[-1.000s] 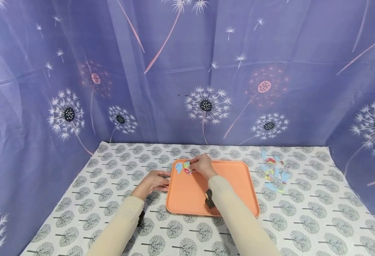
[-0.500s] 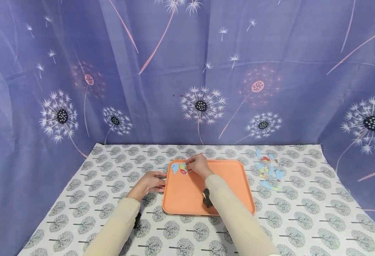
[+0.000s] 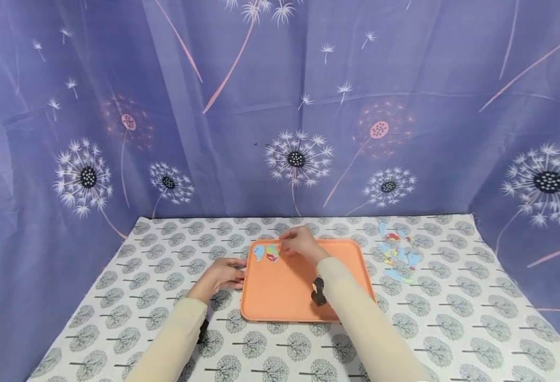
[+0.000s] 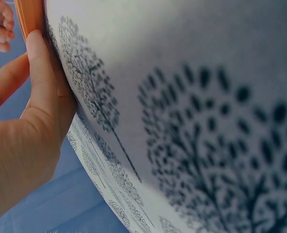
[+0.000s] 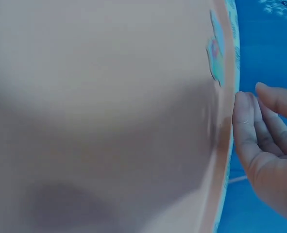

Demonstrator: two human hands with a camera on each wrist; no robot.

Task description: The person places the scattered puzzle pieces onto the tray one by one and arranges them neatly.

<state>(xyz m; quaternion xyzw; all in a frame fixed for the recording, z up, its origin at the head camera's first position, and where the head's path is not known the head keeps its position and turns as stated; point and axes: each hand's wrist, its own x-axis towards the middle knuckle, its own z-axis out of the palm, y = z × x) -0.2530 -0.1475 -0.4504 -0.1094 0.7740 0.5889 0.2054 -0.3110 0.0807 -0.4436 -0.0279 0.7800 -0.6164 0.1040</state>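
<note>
Your right hand (image 3: 304,246), thumb parted and empty, hung beside cutouts (image 3: 272,257) just below mid-frame. Your left hand (image 3: 221,275), fingers loose, touched the tray (image 3: 280,300).

Beside the right fingers (image 5: 244,116), low passage to the left is hindered by the coloured pieces (image 3: 271,253). Nearer the person, a broad stretch of tray (image 3: 275,292) is left passable, limited on the right by the right sleeve (image 3: 373,323). The tray's left edge is blocked by the left fingers (image 3: 234,261). Well right of both hands' fingers, the worktop (image 3: 466,302) is obstructed by scattered pieces (image 3: 412,258); beyond them, reach is bounded by the curtain (image 3: 242,175).
</note>
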